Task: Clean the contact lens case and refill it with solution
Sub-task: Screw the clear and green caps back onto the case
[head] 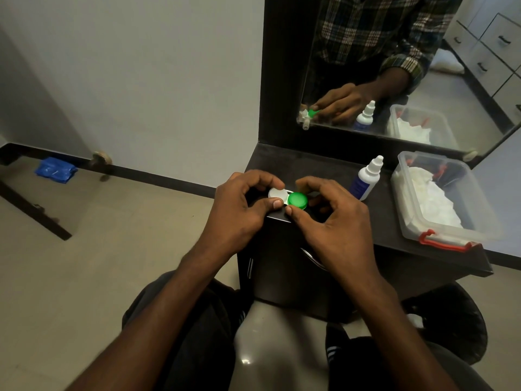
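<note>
1. The contact lens case point(287, 199) sits at the centre of the frame, held over the near left corner of the dark dresser top point(318, 170); whether it touches the surface cannot be told.
2. Its 2 lids are on: a white cap point(277, 194) on the left, a green cap point(298, 200) on the right.
3. The left hand point(239, 213) pinches the white-capped end between curled fingers and thumb.
4. The right hand point(329, 221) grips the green-capped end, its thumb tip touching the cap's near edge.
5. Right of centre, a white solution bottle point(366, 177) with a blue label stands capped, leaning slightly.
6. Further right, a clear plastic box point(439, 235) with a red latch holds white tissue.
7. A mirror point(479, 114) fills the upper right.
</note>
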